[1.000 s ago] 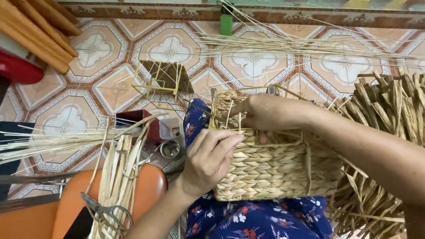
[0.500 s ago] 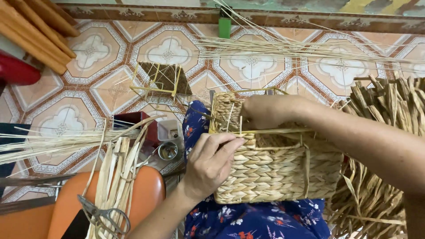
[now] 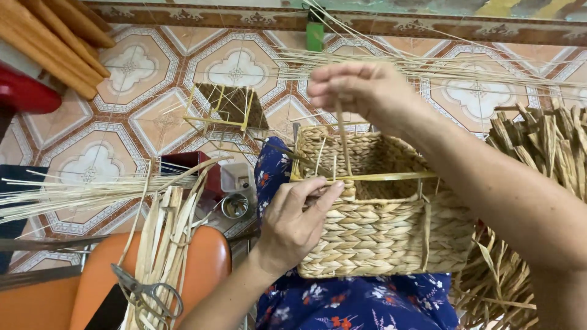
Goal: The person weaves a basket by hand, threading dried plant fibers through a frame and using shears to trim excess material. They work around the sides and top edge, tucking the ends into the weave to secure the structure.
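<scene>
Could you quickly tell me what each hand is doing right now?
Left hand: gripping the basket rim.
Right hand: pinched shut on a straw strand.

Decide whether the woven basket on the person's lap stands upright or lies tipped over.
Upright. The woven basket has its open mouth facing up, its hollow inside in view, and its woven side wall facing the camera.

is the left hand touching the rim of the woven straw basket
Touching. In the head view the left hand rests against the rectangular woven straw basket, thumb and fingertips pressed on its rim corner with no gap.

Right hand [image 3: 361,91] rose above basket [image 3: 379,232], apparently pulling strand [image 3: 343,143] (taut).
</scene>
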